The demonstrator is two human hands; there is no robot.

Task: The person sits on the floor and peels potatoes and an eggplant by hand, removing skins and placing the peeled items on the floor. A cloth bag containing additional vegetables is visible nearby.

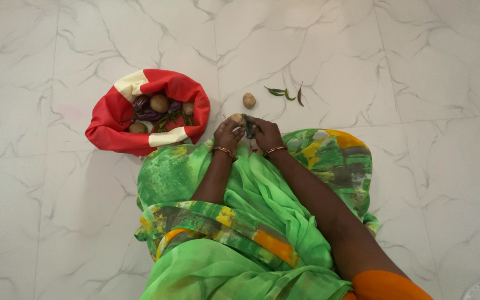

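Observation:
My left hand (227, 135) grips a small brown potato (236, 118) just above my green-draped lap. Touching it from the right, my right hand (266, 135) holds a dark object (249, 127) against the potato; what that object is I cannot tell. Both wrists carry bangles. A second potato (249, 100) lies loose on the floor just beyond my hands. To the left stands a red and cream cloth bag (112, 116), open at the top, with potatoes, purple aubergines and green chillies inside.
Three chillies (285, 93), green and dark red, lie on the white marble floor (406, 66) beyond my right hand. My green, yellow and orange cloth (251, 222) spreads over my lap and folded knee.

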